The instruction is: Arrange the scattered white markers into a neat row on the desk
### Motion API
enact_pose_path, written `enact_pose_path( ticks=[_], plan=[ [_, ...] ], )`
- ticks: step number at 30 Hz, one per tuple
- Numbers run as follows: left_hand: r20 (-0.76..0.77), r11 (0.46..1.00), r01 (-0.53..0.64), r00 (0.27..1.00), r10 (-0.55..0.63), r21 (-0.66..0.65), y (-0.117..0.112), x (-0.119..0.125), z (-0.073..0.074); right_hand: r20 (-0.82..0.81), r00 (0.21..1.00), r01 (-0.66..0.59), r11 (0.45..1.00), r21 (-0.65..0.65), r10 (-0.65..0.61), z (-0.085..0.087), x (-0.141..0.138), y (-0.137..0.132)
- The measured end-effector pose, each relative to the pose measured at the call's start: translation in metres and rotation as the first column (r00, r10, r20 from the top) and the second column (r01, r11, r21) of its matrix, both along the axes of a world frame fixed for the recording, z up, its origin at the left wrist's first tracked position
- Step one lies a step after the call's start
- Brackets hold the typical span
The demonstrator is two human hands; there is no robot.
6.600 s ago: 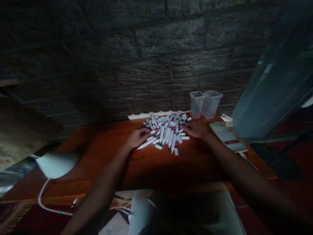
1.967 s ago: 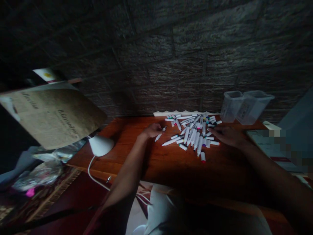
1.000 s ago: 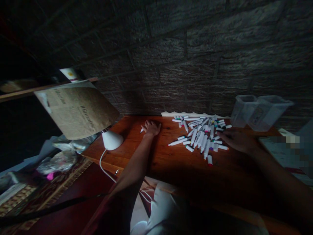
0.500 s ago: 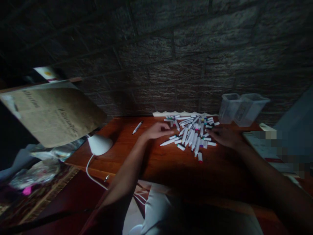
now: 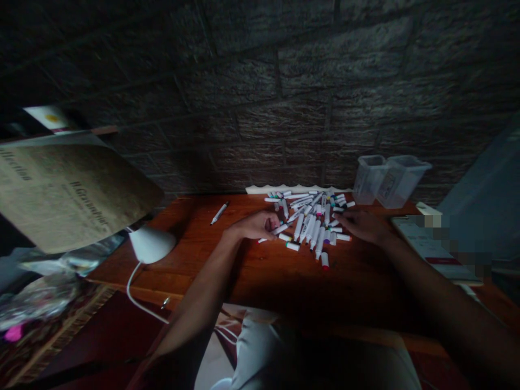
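Note:
A loose heap of white markers with differently coloured ends covers the middle of the wooden desk. Some short pieces among them look like separate caps, such as one with a red end. At the heap's left edge my left hand is curled, thumb and fingers closed around a white marker. My right hand rests at the right edge, fingers reaching out to the short pieces there. It lies in shadow, its fingertips hard to make out.
One marker lies alone to the left. Two clear plastic containers stand at the back right beside a booklet or tablet-like flat item. A lamp with a white base and paper shade occupies the left side. A stone wall rises behind.
My left hand has come down to the heap's left edge and its fingers have closed on a marker. My right hand stays by the heap's right side. The view has shifted slightly.

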State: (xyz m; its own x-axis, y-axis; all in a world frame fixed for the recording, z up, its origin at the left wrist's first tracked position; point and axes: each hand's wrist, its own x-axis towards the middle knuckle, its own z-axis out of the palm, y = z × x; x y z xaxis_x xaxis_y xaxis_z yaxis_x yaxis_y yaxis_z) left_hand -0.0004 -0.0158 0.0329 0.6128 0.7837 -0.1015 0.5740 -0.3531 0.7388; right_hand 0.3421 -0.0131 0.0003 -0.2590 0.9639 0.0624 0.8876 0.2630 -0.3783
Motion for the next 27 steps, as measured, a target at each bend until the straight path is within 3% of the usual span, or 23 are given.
enact_pose_path(
  ticks=[6, 13, 17, 20, 22, 25, 27],
  plan=[
    [0.017, 0.999, -0.043, 0.999, 0.044, -0.031, -0.002, 0.002, 0.0, -0.012, 1.0, 0.007, 1.0, 0.009, -0.007, -0.001, 0.0, 0.0],
    [0.215, 0.985, -0.113, 0.967, 0.139, -0.126, 0.001, -0.013, 0.005, -0.03, 1.0, 0.005, 1.0, 0.021, -0.004, -0.001, 0.0, 0.0],
    [0.313, 0.968, -0.248, 0.918, 0.245, -0.029, 0.009, -0.029, 0.006, -0.034, 0.999, -0.008, 1.0, 0.01, 0.008, -0.001, 0.0, 0.0],
    [0.229, 0.897, -0.42, 0.895, 0.383, 0.141, 0.016, -0.04, 0.004, -0.029, 0.999, -0.013, 1.0, 0.005, 0.014, 0.0, 0.0, 0.0],
    [0.008, 0.812, -0.513, 0.847, 0.532, 0.279, 0.018, -0.046, 0.002, -0.035, 0.999, -0.014, 1.0, -0.012, 0.013, 0.001, 0.0, 0.0],
    [-0.303, 0.695, -0.565, 0.635, 0.71, 0.445, 0.02, -0.053, -0.003, -0.039, 0.999, -0.001, 0.999, -0.035, 0.0, 0.001, 0.0, -0.001],
    [-0.352, 0.626, -0.597, 0.52, 0.778, 0.501, 0.022, -0.058, -0.006, -0.025, 1.0, 0.006, 0.999, -0.032, -0.007, 0.001, 0.0, -0.001]
  ],
)
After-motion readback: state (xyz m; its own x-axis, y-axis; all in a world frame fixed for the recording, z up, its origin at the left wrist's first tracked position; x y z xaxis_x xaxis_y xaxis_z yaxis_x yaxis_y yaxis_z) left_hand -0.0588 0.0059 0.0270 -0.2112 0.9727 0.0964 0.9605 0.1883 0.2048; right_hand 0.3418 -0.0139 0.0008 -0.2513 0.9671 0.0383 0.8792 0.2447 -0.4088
